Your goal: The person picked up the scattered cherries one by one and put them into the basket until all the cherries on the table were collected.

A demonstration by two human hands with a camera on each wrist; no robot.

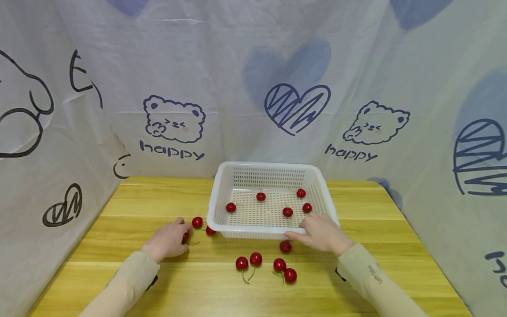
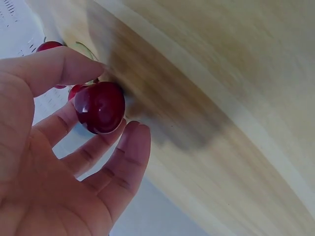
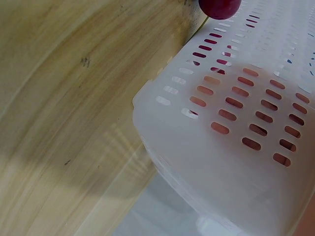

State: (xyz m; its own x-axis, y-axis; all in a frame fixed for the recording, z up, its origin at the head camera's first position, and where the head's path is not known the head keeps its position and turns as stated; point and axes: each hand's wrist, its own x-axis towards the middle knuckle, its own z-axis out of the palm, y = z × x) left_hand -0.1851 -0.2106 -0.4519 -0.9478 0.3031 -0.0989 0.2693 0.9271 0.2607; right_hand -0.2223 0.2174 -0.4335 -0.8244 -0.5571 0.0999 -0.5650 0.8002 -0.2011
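Glossy cherry [image 2: 101, 108], gentle fingers

The left hand [image 1: 169, 239] curls round it, left of the basket [image 1: 249, 229]. Likely light, slippery and easily bruised, it suits a soft pinch at its sides. The right hand [image 1: 318, 232] grips the basket's near rim. Sleeve lettering [image 1: 375, 274] is unclear; the far backdrop [image 1: 231, 88] reads "happy" twice.

I count thirteen cherries [image 1: 287, 212]: five inside one white basket [image 1: 253, 229], eight outside (three at left, two at near middle, three at near right). One table [image 1: 158, 198]. One left hand [image 1: 170, 241], one right hand [image 1: 322, 232], both mine.
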